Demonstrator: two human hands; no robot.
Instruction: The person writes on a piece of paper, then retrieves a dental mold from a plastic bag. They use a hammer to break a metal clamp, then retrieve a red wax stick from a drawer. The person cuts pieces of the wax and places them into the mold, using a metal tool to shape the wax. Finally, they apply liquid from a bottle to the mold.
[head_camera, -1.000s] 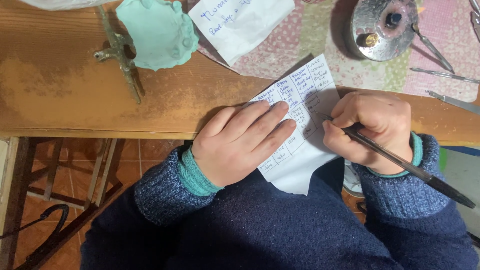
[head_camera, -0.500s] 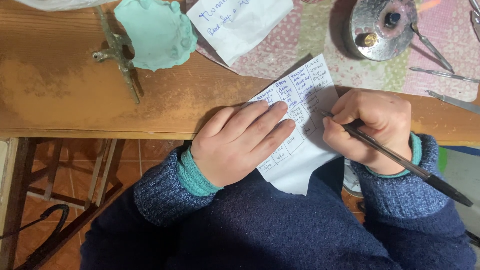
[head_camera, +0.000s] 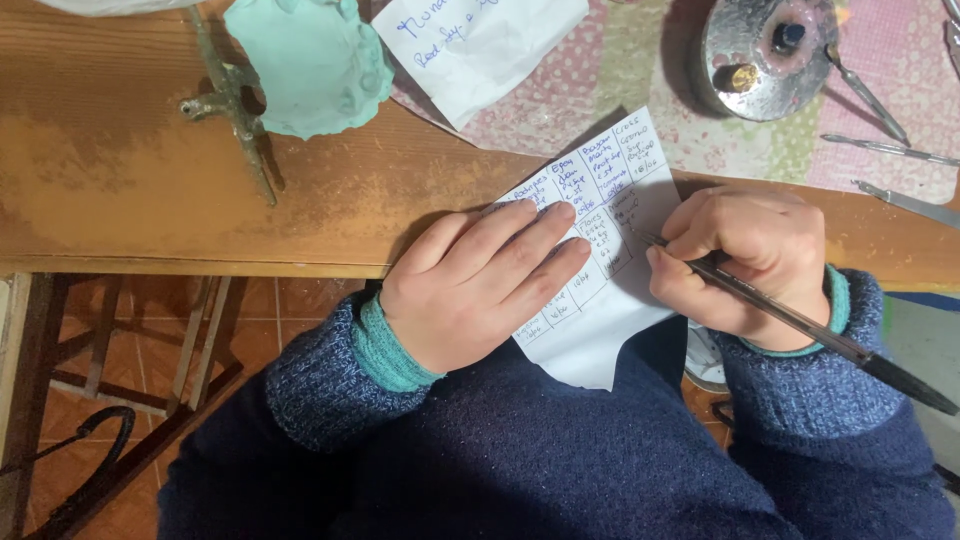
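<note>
Two hands on gridded paper: left hand flat atop, right hand beside.

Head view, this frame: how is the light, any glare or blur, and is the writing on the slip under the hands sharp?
Head view: warm, even light; soft shadows under the left hand and behind the paper slip; glare on the round metal pot. The right hand and pen show no motion blur; the slip's ruled grid is sharp, its handwriting small.

Mint-green clay piece, metal tools
</note>
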